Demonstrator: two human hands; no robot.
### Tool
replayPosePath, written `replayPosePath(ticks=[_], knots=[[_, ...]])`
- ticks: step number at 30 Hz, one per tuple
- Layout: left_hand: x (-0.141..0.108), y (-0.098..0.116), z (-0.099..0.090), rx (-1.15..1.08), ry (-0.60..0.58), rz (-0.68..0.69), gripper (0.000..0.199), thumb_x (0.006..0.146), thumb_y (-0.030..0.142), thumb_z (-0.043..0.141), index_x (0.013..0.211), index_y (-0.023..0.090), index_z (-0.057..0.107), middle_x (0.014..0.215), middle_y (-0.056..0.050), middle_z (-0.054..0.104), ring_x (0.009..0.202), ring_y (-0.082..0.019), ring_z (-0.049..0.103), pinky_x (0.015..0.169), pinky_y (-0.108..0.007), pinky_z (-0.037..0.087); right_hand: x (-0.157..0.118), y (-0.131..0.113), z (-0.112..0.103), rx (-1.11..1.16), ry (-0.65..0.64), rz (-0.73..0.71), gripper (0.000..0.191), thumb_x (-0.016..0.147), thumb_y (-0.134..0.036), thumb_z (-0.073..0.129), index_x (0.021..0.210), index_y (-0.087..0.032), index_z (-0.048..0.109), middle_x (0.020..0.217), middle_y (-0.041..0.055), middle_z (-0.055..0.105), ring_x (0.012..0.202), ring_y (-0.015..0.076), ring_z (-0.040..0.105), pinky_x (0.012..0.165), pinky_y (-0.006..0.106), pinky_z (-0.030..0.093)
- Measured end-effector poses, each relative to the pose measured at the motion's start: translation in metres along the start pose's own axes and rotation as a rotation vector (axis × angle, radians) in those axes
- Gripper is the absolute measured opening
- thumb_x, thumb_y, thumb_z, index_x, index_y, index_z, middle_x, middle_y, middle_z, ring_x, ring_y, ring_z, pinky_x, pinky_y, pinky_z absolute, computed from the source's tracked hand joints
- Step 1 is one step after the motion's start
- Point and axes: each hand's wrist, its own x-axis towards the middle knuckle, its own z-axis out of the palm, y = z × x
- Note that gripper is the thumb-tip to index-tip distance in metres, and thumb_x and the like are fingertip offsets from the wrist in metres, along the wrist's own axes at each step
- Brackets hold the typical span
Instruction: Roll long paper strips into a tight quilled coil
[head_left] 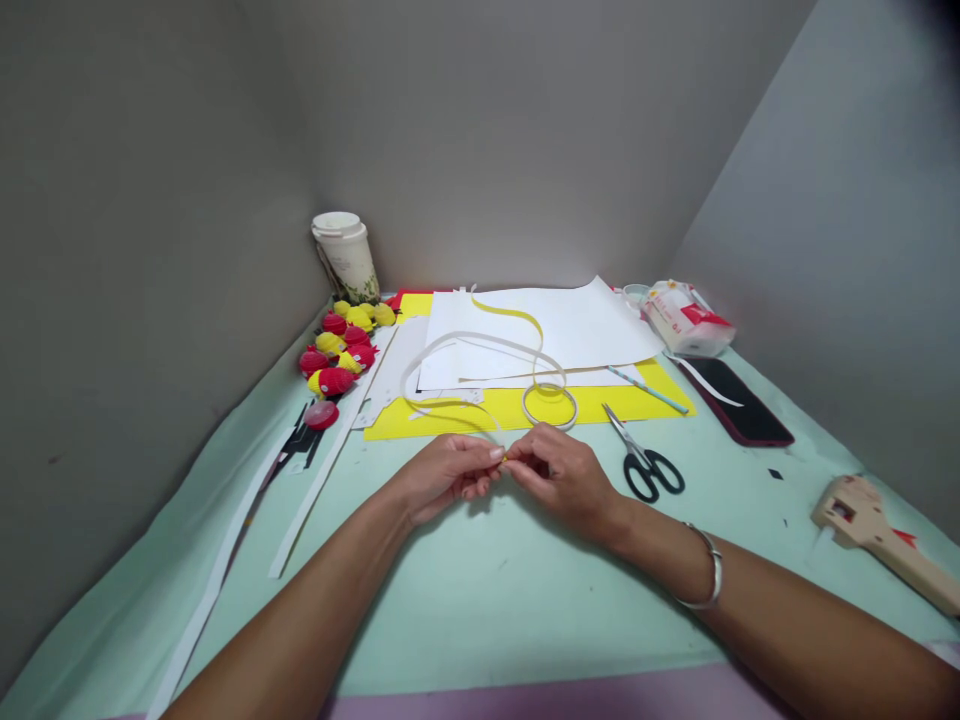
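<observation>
Both my hands meet at the middle of the table, fingertips almost touching. My left hand point(454, 475) pinches the near end of a long, thin paper strip point(431, 404), yellow on one side and whitish on the other. My right hand point(561, 472) is closed on the same end, thumb and forefinger pressed together; a tiny bit of yellow shows between the fingers. From there the strip loops up and away over the paper sheets, with a coil point(551, 405) lying just beyond my right hand. Scissors point(641, 460) with black handles rest right of that hand, blades pointing away.
At left lie several red and yellow ribbed paper pieces point(334, 381), a lidded paper cup point(346, 258) and white strips point(322, 500). White sheets point(570, 320) cover yellow paper point(480, 425). Rightward are a pencil point(649, 390), a tissue pack point(686, 318), a phone point(727, 400) and a glue gun point(885, 535).
</observation>
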Motion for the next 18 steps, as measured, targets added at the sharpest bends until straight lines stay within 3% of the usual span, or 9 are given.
replayPosePath(ticks=[18], knots=[[0.0015,-0.0012,0.0001,-0.008,0.006,-0.025,0.033,0.074,0.040,0.073,0.072,0.008,0.066,0.062,-0.002,0.056,0.052,-0.005,0.048,0.045,-0.015,0.031,0.0002,0.0036,-0.0010,0.018,-0.022,-0.043,0.007,0.089,-0.022,0.058,0.087,-0.020,0.064,0.077,0.0022,0.063,0.072,0.0138,0.056,0.066,0.026,0.045]])
